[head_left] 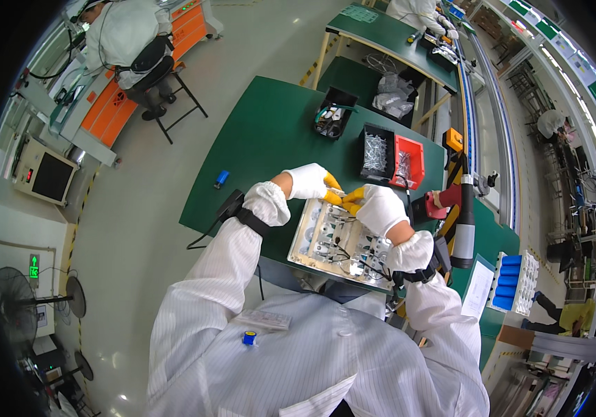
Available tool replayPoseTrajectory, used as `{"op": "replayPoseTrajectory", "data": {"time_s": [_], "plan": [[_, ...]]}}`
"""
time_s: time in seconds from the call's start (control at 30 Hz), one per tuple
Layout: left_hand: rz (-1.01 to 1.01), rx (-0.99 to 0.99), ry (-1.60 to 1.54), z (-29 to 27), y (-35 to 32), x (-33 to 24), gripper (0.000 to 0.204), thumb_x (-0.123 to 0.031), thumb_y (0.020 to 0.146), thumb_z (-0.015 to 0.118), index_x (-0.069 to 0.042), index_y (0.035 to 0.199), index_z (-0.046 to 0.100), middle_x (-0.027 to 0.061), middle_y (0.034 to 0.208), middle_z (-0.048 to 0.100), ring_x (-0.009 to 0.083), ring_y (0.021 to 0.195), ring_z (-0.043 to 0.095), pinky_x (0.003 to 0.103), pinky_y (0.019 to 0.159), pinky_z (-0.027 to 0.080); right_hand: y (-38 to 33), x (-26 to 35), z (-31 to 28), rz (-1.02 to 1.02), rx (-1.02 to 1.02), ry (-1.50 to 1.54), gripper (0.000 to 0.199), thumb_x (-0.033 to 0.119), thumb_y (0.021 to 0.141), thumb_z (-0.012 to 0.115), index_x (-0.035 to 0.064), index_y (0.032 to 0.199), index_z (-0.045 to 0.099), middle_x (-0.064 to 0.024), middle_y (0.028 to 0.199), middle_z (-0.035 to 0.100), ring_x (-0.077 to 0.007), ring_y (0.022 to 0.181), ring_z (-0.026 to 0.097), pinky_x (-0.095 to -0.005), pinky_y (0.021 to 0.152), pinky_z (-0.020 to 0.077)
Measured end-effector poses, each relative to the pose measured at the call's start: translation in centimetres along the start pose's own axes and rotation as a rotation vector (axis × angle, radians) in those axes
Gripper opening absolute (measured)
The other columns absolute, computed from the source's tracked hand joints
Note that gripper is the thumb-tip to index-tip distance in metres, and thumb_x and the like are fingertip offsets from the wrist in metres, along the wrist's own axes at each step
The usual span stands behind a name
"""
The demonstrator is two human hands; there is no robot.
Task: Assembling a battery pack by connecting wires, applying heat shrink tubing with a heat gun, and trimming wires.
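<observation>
A cream-coloured tray lies at the table's near edge in front of me, holding several small metallic parts and thin black wires. My left hand, in a white glove with yellow fingertips, reaches to its far edge with the fingers bent together. From the right, my right hand, gloved the same way, meets it there with thumb and fingers pinched. The fingertips of both hands come together over the tray's far side. Whatever sits between them is too small and covered to make out.
Beyond my hands, the green table carries a black bin of metal pieces, a red bin and another black bin. A small blue object lies left. Right stand a red-and-grey tool and a tray of blue cylinders.
</observation>
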State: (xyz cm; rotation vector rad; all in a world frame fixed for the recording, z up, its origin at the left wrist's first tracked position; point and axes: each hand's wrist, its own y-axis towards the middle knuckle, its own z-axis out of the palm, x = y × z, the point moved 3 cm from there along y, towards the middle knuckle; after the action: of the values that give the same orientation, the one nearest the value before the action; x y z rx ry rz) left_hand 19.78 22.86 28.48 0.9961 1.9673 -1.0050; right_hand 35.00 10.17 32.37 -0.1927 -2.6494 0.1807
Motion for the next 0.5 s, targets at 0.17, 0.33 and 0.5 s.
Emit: {"op": "replayPoseTrajectory", "data": {"time_s": [0.17, 0.33, 0.5], "plan": [[-0.020, -0.059, -0.101, 0.6, -0.4, 0.5, 0.037, -0.025, 0.081, 0.081, -0.004, 0.111, 0.076, 0.0138, 0.101, 0.075, 0.0207, 0.085, 0.070, 0.029, 0.082, 0.054, -1.6, 1.4, 0.8, 0.019, -0.100, 0.125, 0.027, 0.026, 0.082, 0.078, 0.0036, 0.097, 0.071, -0.0164, 0.084, 0.071, -0.0325, 0.077, 0.069, -0.0386, 0.069, 0.0545], [0.003, -0.128, -0.052, 0.9, -0.1, 0.9, 0.030, -0.017, 0.081, 0.078, -0.007, 0.109, 0.077, 0.0132, 0.097, 0.076, 0.0203, 0.082, 0.070, 0.030, 0.080, 0.055, -1.1, 0.3, 1.7, -0.170, -0.091, 0.502, 0.016, 0.012, 0.087, 0.076, 0.0006, 0.098, 0.073, -0.0117, 0.077, 0.068, -0.0211, 0.069, 0.066, -0.0306, 0.067, 0.0523], [-0.018, -0.125, -0.108, 0.9, -0.6, 1.8, 0.030, -0.015, 0.083, 0.077, -0.004, 0.111, 0.076, 0.0117, 0.100, 0.075, 0.0185, 0.083, 0.068, 0.029, 0.078, 0.055, -2.0, 0.9, 1.4, 0.207, 0.064, 0.809, 0.020, 0.008, 0.085, 0.078, -0.0045, 0.100, 0.074, -0.0096, 0.090, 0.073, -0.0101, 0.074, 0.064, -0.0249, 0.070, 0.0520]]}}
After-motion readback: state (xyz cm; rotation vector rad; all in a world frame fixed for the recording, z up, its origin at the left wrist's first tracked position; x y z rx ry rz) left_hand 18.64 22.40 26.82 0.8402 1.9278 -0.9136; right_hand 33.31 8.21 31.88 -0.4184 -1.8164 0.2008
